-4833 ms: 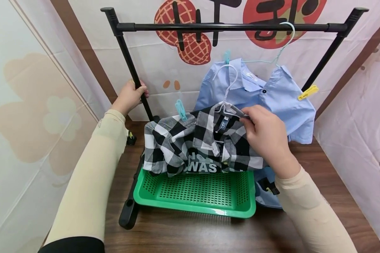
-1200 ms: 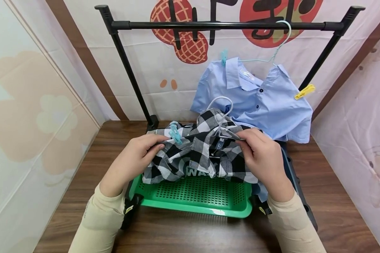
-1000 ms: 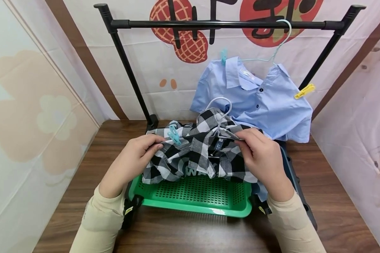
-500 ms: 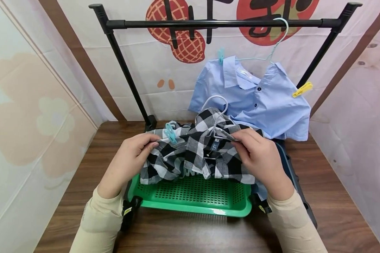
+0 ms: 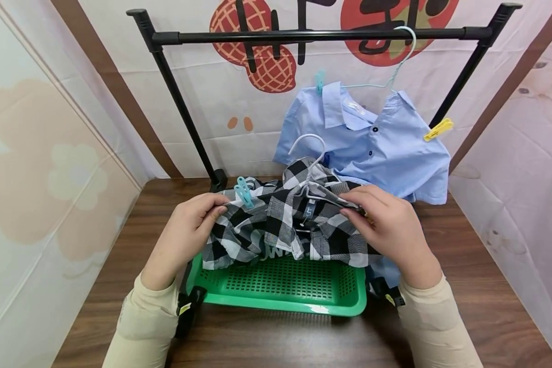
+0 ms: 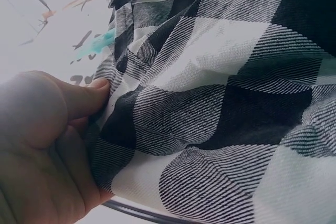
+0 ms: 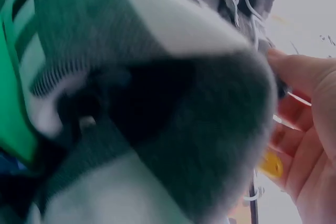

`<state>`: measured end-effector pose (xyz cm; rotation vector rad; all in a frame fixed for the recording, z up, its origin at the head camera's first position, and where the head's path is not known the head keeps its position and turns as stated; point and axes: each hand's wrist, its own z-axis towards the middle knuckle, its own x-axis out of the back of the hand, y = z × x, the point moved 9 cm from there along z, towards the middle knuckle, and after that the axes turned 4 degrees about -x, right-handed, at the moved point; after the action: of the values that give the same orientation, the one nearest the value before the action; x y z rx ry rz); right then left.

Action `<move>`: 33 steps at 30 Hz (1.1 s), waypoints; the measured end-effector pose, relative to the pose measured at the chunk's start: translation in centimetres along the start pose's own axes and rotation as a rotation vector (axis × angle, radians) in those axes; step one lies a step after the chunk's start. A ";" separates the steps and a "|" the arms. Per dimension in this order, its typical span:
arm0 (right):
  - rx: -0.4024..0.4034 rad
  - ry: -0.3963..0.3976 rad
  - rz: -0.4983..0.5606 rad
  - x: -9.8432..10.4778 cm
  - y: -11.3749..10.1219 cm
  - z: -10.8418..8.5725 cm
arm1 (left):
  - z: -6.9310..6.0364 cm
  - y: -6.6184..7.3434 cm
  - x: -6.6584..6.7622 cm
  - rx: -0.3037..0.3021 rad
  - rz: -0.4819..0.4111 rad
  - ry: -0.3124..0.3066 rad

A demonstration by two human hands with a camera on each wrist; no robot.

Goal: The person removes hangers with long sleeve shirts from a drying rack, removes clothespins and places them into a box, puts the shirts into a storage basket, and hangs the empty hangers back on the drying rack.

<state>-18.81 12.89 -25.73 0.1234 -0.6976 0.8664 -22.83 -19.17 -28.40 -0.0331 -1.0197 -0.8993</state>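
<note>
A black-and-white checked shirt (image 5: 280,220) with a white hanger (image 5: 323,153) in its collar is held over the green basket (image 5: 285,302). My left hand (image 5: 184,235) pinches its left shoulder beside a light-blue clip (image 5: 244,192). In the left wrist view, the left thumb and fingers (image 6: 58,135) grip the checked cloth (image 6: 210,103). My right hand (image 5: 391,225) pinches the collar side near the hanger's right arm. The right wrist view shows that hand (image 7: 310,114) at the cloth edge (image 7: 173,98), a blurred yellow thing (image 7: 271,164) by its fingers.
Behind, a light-blue shirt (image 5: 386,158) hangs by a pale hanger (image 5: 407,56) from the black rack's bar (image 5: 276,36). It carries a blue clip (image 5: 320,82) and a yellow clip (image 5: 438,130). A printed cloth backdrop (image 5: 202,87) stands behind the wooden table (image 5: 133,230).
The left hand has left the rack post and now pinches the shirt's left shoulder. Lately the right hand has shifted slightly right along the collar, and the hanger hook has tilted.
</note>
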 end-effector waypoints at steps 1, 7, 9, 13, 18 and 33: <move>0.001 -0.004 0.014 0.2 0.1 0.0 | 0.0 0.0 0.0 0.004 -0.001 0.000; -0.036 -0.014 0.117 1.7 1.8 -0.3 | -0.1 -0.2 0.4 0.008 -0.005 0.025; -0.078 -0.018 0.147 2.2 2.6 -0.4 | -0.1 -0.2 0.5 0.006 -0.004 0.031; -0.222 -0.071 0.188 2.7 4.9 -1.0 | 0.0 -0.3 0.6 0.007 -0.002 0.029; -0.433 -0.237 0.301 1.9 7.6 -2.5 | 0.0 -0.2 0.5 0.009 -0.004 0.024; -0.589 -0.357 0.530 0.2 8.8 -4.3 | -1.0 0.2 0.8 0.006 -0.010 0.056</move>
<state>-23.00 20.39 -30.50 -0.4660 -1.3299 1.1159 -21.83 -19.97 -28.25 0.0024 -0.9715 -0.9010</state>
